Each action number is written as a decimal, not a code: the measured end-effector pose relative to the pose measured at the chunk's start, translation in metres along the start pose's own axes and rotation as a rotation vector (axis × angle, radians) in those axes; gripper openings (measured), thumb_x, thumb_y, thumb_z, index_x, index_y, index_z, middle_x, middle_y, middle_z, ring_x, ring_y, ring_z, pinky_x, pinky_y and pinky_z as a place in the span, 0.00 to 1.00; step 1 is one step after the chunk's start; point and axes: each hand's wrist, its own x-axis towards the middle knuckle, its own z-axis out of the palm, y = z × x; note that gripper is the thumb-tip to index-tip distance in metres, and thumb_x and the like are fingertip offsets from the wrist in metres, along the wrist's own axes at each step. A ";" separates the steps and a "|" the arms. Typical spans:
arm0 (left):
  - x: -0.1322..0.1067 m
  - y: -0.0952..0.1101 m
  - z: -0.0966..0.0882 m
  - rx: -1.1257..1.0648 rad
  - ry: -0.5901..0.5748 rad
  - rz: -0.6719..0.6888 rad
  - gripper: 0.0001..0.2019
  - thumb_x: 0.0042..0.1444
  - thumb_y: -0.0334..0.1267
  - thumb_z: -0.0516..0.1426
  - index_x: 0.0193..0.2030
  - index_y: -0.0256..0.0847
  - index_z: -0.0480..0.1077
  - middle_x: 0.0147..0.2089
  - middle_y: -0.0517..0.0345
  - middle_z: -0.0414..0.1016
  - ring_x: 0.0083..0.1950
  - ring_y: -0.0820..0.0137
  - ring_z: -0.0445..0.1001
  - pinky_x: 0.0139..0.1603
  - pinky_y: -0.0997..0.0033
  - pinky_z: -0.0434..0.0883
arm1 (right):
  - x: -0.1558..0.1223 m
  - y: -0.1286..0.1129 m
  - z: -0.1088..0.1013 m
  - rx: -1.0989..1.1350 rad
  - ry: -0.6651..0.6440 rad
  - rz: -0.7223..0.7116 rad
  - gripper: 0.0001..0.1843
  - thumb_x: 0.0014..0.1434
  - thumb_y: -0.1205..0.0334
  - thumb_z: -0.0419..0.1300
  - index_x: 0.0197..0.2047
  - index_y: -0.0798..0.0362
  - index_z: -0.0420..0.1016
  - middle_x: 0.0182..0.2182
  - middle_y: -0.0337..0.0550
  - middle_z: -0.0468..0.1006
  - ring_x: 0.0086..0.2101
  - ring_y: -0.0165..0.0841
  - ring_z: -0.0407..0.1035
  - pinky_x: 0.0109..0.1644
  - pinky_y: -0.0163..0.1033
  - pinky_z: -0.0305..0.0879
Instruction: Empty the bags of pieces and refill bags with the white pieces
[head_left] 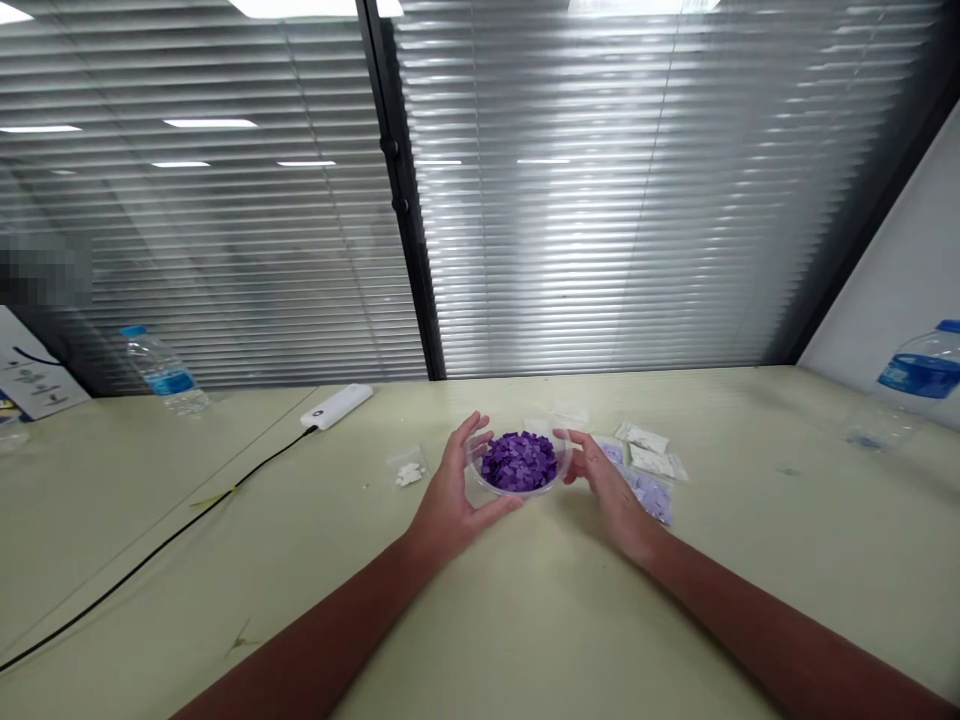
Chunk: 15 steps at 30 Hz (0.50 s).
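A round clear plastic bowl (493,487) sits between my two hands, holding a heap of small dark purple flat pieces (519,462). My left hand (457,490) curves round the bowl's left side, with the thumb along the near rim. On the right side, my right hand (596,480) grips the rim with its fingers. Just beyond my right hand lie small bags of pale lilac pieces (651,497) and bags of white pieces (651,460). Left of my left hand is a small clear bag with white bits (409,473).
A white power bank-like device (337,407) with a black cable (161,545) lies at the left. Plastic bottles stand at the far left (166,375) and far right (911,385). A white box or bag (37,375) is at the left edge. Blinds (600,230) back the table (750,520).
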 end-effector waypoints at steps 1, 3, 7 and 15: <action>-0.001 0.001 -0.001 0.020 -0.017 0.013 0.53 0.43 0.52 0.73 0.71 0.65 0.46 0.75 0.55 0.52 0.73 0.59 0.63 0.80 0.41 0.64 | 0.000 -0.001 0.003 0.118 -0.048 0.049 0.35 0.70 0.33 0.42 0.68 0.48 0.58 0.43 0.48 0.76 0.43 0.40 0.72 0.51 0.50 0.68; -0.003 0.001 -0.002 0.069 -0.043 0.030 0.56 0.41 0.53 0.74 0.71 0.63 0.46 0.75 0.52 0.53 0.72 0.57 0.65 0.78 0.41 0.66 | 0.000 -0.005 0.009 0.338 -0.134 0.162 0.40 0.67 0.31 0.46 0.70 0.49 0.53 0.40 0.49 0.76 0.38 0.42 0.74 0.42 0.49 0.72; -0.004 0.002 -0.006 0.135 -0.043 0.118 0.62 0.33 0.63 0.73 0.72 0.59 0.44 0.76 0.50 0.49 0.76 0.52 0.57 0.81 0.36 0.59 | 0.000 -0.019 0.012 0.479 -0.153 0.301 0.40 0.64 0.34 0.56 0.69 0.49 0.54 0.38 0.48 0.76 0.30 0.41 0.75 0.32 0.46 0.73; 0.000 -0.003 -0.008 0.077 0.206 0.151 0.32 0.62 0.61 0.40 0.71 0.57 0.49 0.75 0.59 0.51 0.77 0.66 0.50 0.84 0.52 0.50 | 0.003 -0.024 0.000 0.540 -0.145 0.465 0.32 0.67 0.41 0.53 0.66 0.51 0.61 0.39 0.47 0.74 0.26 0.35 0.73 0.29 0.45 0.75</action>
